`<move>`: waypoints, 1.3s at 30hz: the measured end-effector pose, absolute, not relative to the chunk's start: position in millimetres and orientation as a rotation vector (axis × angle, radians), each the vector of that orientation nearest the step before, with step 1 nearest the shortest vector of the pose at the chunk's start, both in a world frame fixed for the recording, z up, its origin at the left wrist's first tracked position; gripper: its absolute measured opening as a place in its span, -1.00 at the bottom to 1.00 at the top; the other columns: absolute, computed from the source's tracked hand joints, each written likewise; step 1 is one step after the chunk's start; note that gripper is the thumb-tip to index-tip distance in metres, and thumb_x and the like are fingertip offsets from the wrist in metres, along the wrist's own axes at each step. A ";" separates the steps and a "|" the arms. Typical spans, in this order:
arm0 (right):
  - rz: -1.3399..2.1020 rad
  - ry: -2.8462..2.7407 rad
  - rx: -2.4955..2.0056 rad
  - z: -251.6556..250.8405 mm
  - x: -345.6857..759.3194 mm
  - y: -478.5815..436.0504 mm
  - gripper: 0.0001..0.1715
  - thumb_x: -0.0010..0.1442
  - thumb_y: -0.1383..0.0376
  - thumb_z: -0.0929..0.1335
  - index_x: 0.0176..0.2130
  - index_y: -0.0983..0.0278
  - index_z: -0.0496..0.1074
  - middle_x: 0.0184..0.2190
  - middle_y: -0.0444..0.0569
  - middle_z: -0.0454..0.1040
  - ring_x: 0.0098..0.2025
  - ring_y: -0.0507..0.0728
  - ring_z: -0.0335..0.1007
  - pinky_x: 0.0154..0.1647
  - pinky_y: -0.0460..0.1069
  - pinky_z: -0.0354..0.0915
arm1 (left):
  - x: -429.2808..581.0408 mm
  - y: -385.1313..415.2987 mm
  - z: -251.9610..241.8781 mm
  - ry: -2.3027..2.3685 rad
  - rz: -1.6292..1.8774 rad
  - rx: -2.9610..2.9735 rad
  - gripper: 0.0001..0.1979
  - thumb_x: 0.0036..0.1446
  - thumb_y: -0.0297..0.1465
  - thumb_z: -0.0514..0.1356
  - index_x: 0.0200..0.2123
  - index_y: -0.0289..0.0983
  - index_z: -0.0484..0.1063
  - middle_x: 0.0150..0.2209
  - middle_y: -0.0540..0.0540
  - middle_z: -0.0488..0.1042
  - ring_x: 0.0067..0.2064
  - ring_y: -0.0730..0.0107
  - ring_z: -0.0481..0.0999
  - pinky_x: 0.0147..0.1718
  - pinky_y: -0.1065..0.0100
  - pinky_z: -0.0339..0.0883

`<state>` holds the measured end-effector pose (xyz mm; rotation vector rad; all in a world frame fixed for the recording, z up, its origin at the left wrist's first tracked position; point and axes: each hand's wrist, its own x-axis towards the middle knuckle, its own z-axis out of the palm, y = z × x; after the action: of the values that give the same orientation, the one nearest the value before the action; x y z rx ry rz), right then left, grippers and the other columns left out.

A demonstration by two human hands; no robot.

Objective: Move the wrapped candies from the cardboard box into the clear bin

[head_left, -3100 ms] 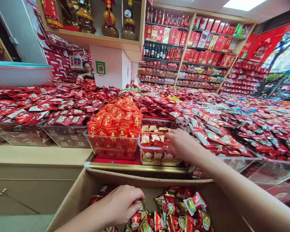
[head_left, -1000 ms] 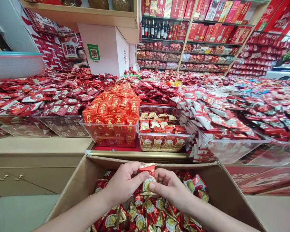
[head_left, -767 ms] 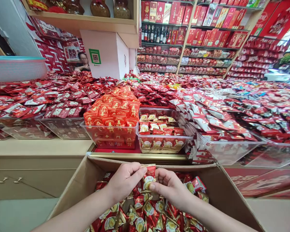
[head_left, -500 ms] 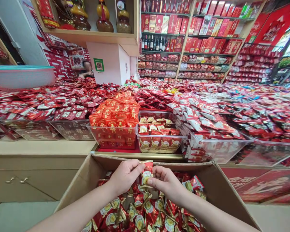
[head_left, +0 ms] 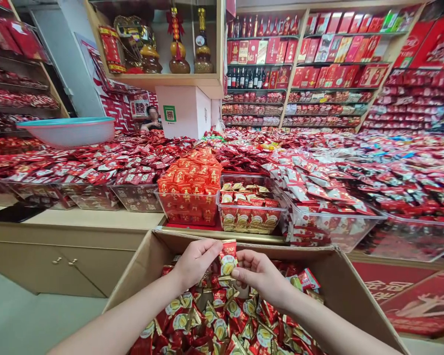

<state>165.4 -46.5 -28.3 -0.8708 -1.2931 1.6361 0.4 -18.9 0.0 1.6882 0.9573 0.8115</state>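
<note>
Between my two hands is one red and gold wrapped durian candy (head_left: 228, 257), held upright with its printed face toward me. The fingers of my left hand (head_left: 198, 261) pinch its upper left edge. My right hand (head_left: 261, 276) grips its lower right side with thumb and curled fingers. Both hands are over an open cardboard box (head_left: 351, 291), which holds many loose candies (head_left: 220, 328) of the same wrapper. Just beyond the box stands a clear plastic bin (head_left: 251, 224) with the same kind of candies lined up in rows.
Left of that bin is a bin of orange-red packets (head_left: 190, 185); to its right, a bin of white and red packets (head_left: 318, 182). A blue-rimmed plastic basin (head_left: 68, 132) sits on the packets at left. A person (head_left: 152, 118) is far behind. Cabinets (head_left: 64, 264) stand at lower left.
The view has shifted left and up, so the surroundings appear farther right. My hands keep hold of the same candy in nearly the same pose.
</note>
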 end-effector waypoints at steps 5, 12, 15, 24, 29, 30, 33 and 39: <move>1.622 -1.293 -0.863 -24.7 171.0 -52.4 -0.69 -0.12 0.20 0.40 -0.39 0.36 0.33 -0.62 -0.19 0.28 -0.59 -0.07 0.14 -0.56 -0.12 0.09 | 5.7 -22.1 1.8 0.946 0.801 1.616 -0.67 0.10 -0.21 -0.02 -0.56 -0.32 0.26 -0.62 0.08 0.19 -0.59 0.55 0.12 -0.63 0.51 0.05; 1.649 -1.298 -0.889 -28.1 165.2 -44.9 -0.71 -0.11 0.21 0.39 -0.38 0.34 0.33 -0.54 -0.16 0.31 -0.53 -0.07 0.16 -0.51 -0.12 0.15 | -2.7 -14.9 -8.0 0.950 0.773 1.553 -0.68 0.11 -0.24 -0.02 -0.58 -0.31 0.23 -0.62 0.09 0.18 -0.59 0.56 0.11 -0.62 0.52 0.06; 1.399 -1.433 -1.036 -29.8 166.2 -44.7 -0.70 -0.03 0.24 0.35 -0.27 0.31 0.28 -0.46 -0.11 0.34 -0.46 -0.03 0.23 -0.45 -0.09 0.22 | -7.3 -13.3 -7.6 1.008 0.795 1.593 -0.70 0.11 -0.26 0.00 -0.57 -0.31 0.26 -0.60 0.08 0.18 -0.55 0.54 0.12 -0.59 0.52 0.07; -0.540 -2.367 -0.730 -5.9 159.8 -47.0 -0.88 0.01 0.47 0.26 -0.37 0.35 0.35 -0.41 -0.04 0.42 -0.50 0.02 0.17 -0.56 -0.07 0.10 | -10.2 -13.4 -2.8 1.067 0.809 1.468 -0.67 0.06 -0.20 0.03 -0.63 -0.28 0.19 -0.68 0.12 0.14 -0.63 0.57 0.13 -0.67 0.55 0.07; -0.528 -2.320 -0.896 41.4 190.3 -15.7 -0.85 0.10 0.41 0.19 -0.39 0.33 0.34 -0.33 -0.03 0.42 -0.38 0.04 0.23 -0.39 -0.05 0.14 | -26.5 -4.0 -2.0 1.047 0.850 1.588 -0.71 0.12 -0.20 -0.04 -0.43 -0.26 0.33 -0.56 0.04 0.39 -0.52 0.48 0.36 -0.55 0.53 0.21; -0.572 -2.289 -1.004 53.6 199.4 -3.7 -0.84 0.12 0.39 0.19 -0.40 0.33 0.33 -0.34 -0.01 0.41 -0.35 0.05 0.24 -0.36 -0.05 0.14 | -30.4 -1.3 -1.5 1.072 0.854 1.668 -0.73 0.11 -0.22 -0.02 -0.40 -0.26 0.35 -0.54 0.03 0.41 -0.49 0.47 0.38 -0.52 0.53 0.23; -0.735 -2.279 -1.415 83.7 221.3 37.6 -0.80 0.13 0.36 0.17 -0.42 0.33 0.32 -0.39 0.02 0.39 -0.38 0.07 0.28 -0.42 -0.07 0.14 | -38.5 5.6 -0.1 1.147 0.810 1.855 -0.74 0.10 -0.23 -0.01 -0.43 -0.25 0.36 -0.54 0.03 0.42 -0.48 0.45 0.40 -0.47 0.53 0.26; -0.688 -2.542 -1.929 91.1 230.8 90.3 -0.75 0.14 0.38 0.12 -0.37 0.32 0.34 -0.37 0.04 0.41 -0.37 0.12 0.37 -0.44 -0.07 0.15 | -41.8 6.6 -2.8 1.136 0.727 2.094 -0.72 0.13 -0.25 -0.05 -0.49 -0.24 0.34 -0.58 0.07 0.38 -0.51 0.51 0.36 -0.51 0.58 0.19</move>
<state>230.8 90.3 91.1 -1.9290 -2.5419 -0.6885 -41.8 6.6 -2.8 2.0943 1.1358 0.7274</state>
